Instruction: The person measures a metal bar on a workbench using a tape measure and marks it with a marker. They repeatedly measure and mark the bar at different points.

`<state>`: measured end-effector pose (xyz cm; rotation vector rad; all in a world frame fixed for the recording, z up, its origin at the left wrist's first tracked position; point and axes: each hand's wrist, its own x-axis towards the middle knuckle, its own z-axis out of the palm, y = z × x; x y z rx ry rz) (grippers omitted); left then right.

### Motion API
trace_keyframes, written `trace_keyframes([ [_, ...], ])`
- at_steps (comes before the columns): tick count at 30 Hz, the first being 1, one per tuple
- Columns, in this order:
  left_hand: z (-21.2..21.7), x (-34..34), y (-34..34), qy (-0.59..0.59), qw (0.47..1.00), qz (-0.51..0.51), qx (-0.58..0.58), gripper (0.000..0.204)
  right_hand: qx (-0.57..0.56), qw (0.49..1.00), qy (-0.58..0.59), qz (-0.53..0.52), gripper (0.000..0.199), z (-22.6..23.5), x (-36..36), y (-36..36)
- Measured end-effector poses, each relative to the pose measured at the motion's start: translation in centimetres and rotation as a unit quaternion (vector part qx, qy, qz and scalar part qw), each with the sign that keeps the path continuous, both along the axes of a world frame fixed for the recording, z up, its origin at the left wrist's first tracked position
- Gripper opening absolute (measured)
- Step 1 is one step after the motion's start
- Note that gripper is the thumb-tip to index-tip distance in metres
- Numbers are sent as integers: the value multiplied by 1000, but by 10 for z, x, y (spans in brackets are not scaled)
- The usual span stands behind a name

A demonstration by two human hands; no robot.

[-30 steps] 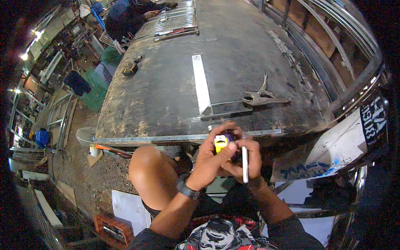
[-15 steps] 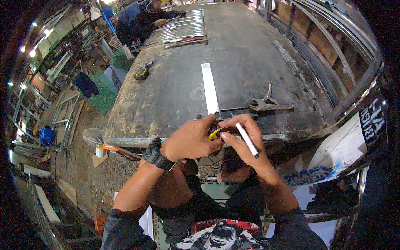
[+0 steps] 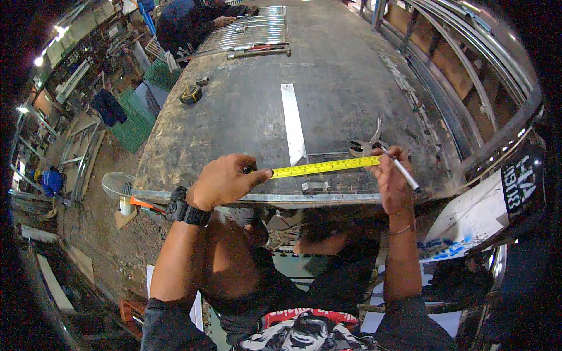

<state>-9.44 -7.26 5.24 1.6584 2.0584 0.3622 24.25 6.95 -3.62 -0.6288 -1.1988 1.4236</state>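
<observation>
A yellow tape measure blade (image 3: pixel 325 167) is stretched nearly level above the near edge of the workbench. My left hand (image 3: pixel 225 181) is closed, pinching the blade's left end between thumb and fingers; I cannot see whether a case sits inside the palm. At the other end, my right hand (image 3: pixel 393 181) grips the blade and also keeps a white marker pen (image 3: pixel 405 173) between its fingers, the pen slanting down to the right. Beneath the blade lies a small bent metal piece (image 3: pixel 316 186). A flat, pale metal strip (image 3: pixel 292 126) runs away from me just beyond it.
Locking pliers (image 3: pixel 366 146) lie beyond my right hand. A black and yellow tape measure (image 3: pixel 191 93) rests at the bench's left. A barred metal frame (image 3: pixel 252 32) and a co-worker's arm (image 3: pixel 225 21) are at the far left. A fan (image 3: pixel 117 186) stands beside the bench.
My hands have moved apart, left hand leftward and right hand rightward, and the yellow blade now spans between them. The small metal piece on the bench has come into view.
</observation>
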Motion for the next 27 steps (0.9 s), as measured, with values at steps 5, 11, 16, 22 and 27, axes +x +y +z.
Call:
trace_keyframes([
  [5,0,-2,-6,58,997,51,-2,55,16,982,-165,-88,34,-44,-22,-16],
  [11,-4,12,-6,50,993,81,63,54,283,785,-517,-189,30,-48,-55,-51],
  [16,-6,15,-4,64,993,78,55,53,291,768,-547,-160,33,-38,-55,-57],
  [22,-10,19,0,68,995,68,38,54,298,795,-524,-64,34,-38,-42,-46],
  [27,-8,20,14,58,997,49,16,55,285,863,-413,-52,28,-42,-42,-41],
])
